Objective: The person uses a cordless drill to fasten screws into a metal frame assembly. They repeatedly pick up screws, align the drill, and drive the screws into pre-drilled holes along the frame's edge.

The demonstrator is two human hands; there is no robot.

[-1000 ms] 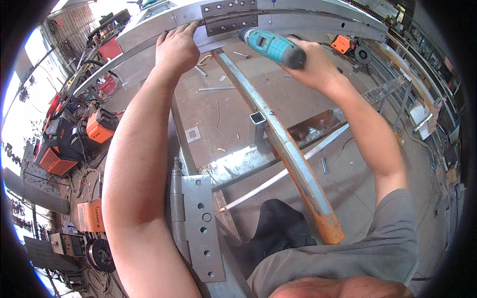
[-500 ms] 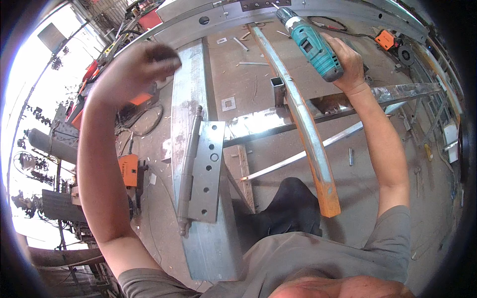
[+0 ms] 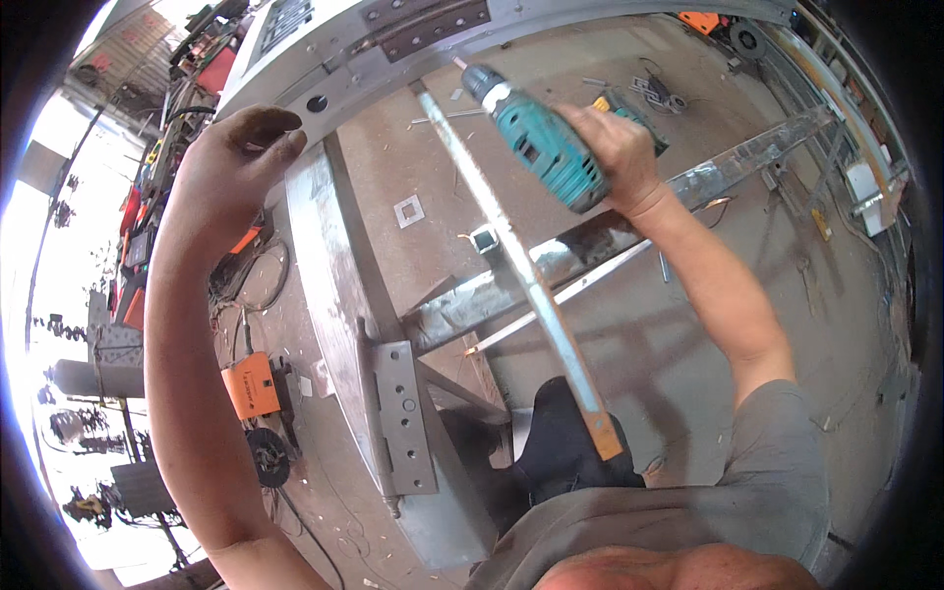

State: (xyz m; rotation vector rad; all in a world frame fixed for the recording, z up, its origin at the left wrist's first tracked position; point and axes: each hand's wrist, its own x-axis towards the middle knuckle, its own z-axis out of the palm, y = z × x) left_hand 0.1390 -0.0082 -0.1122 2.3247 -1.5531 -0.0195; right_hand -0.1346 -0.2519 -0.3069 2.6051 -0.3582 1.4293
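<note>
My right hand (image 3: 621,157) grips a teal and black cordless drill (image 3: 543,147) by its handle. The drill's bit points up and left, below the dark hinge plate (image 3: 438,28) on the grey steel beam (image 3: 551,18), apart from it. Near the beam's round hole, my left hand (image 3: 236,152) is raised with fingers curled and a gap between thumb and fingers; nothing shows in it. A second hinge (image 3: 405,418), a grey leaf with several holes, lies on the wide steel box tube (image 3: 329,246) by my body.
A narrow, partly rusty steel bar (image 3: 516,256) slopes across a steel crosspiece (image 3: 580,246). Orange machines (image 3: 251,386) with cables stand on the floor at left, another orange one (image 3: 700,22) at far right. A square washer plate (image 3: 409,210) lies on the floor.
The view has shifted, bringing more of the far beam and hinge plate into sight. The drill sits lower and further left in view, and my left hand has moved left, its fingers clearer.
</note>
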